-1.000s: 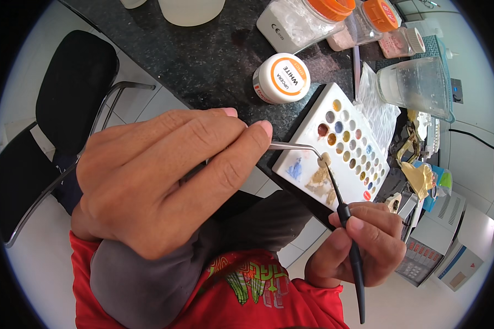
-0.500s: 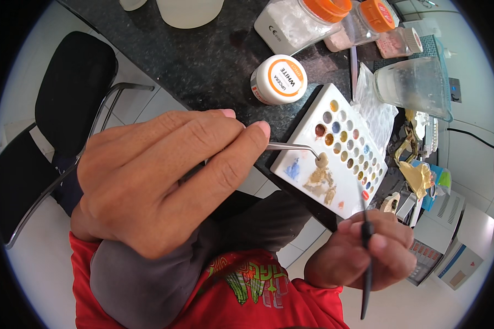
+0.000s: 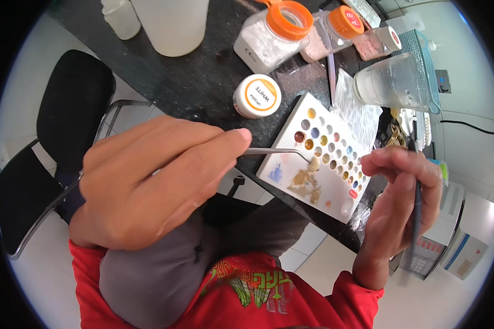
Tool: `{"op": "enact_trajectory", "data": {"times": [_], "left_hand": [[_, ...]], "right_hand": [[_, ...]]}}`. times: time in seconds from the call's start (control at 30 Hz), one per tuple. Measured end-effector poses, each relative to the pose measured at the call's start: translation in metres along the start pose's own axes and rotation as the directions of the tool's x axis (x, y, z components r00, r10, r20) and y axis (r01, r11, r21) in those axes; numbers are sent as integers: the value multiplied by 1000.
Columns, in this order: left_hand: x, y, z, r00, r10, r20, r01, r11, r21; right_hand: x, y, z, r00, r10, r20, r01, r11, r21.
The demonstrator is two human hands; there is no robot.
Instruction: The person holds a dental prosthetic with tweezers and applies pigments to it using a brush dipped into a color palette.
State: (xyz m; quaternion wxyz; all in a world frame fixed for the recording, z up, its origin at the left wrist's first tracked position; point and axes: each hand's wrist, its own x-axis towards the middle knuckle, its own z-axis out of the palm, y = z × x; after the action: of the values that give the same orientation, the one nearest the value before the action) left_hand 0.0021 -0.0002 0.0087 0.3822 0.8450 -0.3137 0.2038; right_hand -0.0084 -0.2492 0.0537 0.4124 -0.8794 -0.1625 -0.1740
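My left hand (image 3: pixel 159 181) is closed around slim metal tweezers (image 3: pixel 274 151) with a bent tip. At that tip is a small cream-coloured piece, apparently a dental crown (image 3: pixel 314 164), over the white mixing palette (image 3: pixel 330 186). The palette has rows of small wells in brown, yellow, grey and blue, and smears of tan and blue paste on its bare side. To the right of the palette, my right hand (image 3: pixel 403 189) grips a thin brush (image 3: pixel 416 211) with a dark handle, its far end pointing up and away. Motion blurs the handle's lower end.
Behind the palette stands a small white jar (image 3: pixel 258 96) with an orange-ringed lid. Farther back are orange-lidded powder jars (image 3: pixel 274 41), a clear cup (image 3: pixel 387 82) and a large translucent container (image 3: pixel 173 27). A black chair (image 3: pixel 77 93) is at left, a boxy machine (image 3: pixel 431 241) at right.
My right hand has lifted up and to the right with the brush, which now tips away from the palette. My left hand still holds the crown over the palette. The view has shifted slightly.
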Motion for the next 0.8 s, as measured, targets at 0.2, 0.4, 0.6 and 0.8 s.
{"op": "enact_trajectory", "data": {"times": [0.2, 0.4, 0.6, 0.8], "left_hand": [[17, 13, -10, 938, -303, 167, 345, 804, -484], [28, 23, -3, 832, -430, 351, 523, 397, -754], [37, 43, 4, 807, -363, 466, 554, 193, -810], [40, 54, 13, 817, -338, 467, 549, 211, -809]], "right_hand": [[-23, -12, 4, 987, -9, -162, 31, 991, 133], [-23, -35, 12, 953, 302, 26, -300, 926, 232], [-6, -44, 8, 884, 433, 175, -460, 744, 485], [-3, -42, 8, 938, 334, 93, -316, 712, 627]]}}
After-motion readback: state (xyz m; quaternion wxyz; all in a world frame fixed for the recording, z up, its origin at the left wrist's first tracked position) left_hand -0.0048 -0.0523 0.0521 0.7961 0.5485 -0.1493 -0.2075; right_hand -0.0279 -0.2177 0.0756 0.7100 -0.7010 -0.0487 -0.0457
